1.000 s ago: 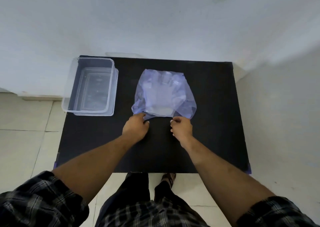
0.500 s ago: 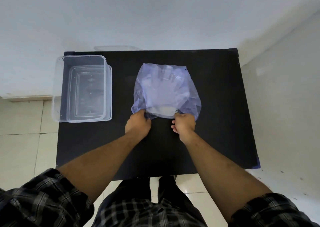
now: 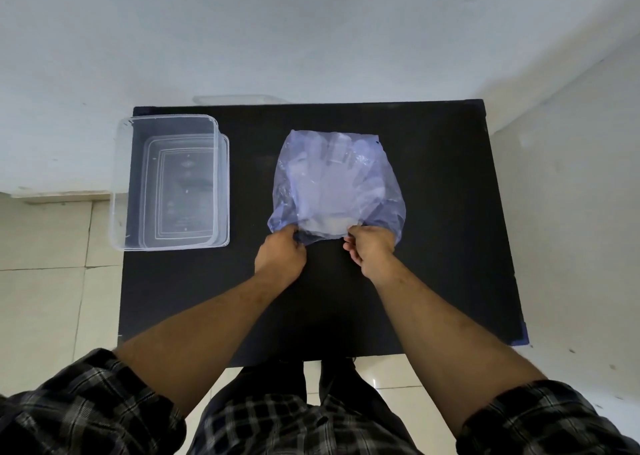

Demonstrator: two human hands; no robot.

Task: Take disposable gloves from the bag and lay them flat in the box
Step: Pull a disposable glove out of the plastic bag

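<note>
Plaid sleeves (image 3: 86,409) at the bottom edge, both forearms reaching forward over the black table (image 3: 450,246). Left hand (image 3: 280,254) has its fingers pinched shut on the near-left edge of the bag (image 3: 388,191). Right hand (image 3: 371,250) is pinched shut on the near-right edge, so both grip the bag's mouth, a short way apart. Bag is thin, bluish, see-through, lying flat on the table centre with the open end toward the person. Gloves (image 3: 329,184) are all inside it, a pale stack with finger shapes pointing to the far side. Further left, well apart from the bag, the clear box (image 3: 121,184) sits at the table's left edge, nothing in it that I can see.

Progress, as I judge it: very start. Mouth is being opened, no glove is out, none laid in the box. Left to do: reach in, pull gloves, carry them left, flatten each in the box.
</note>
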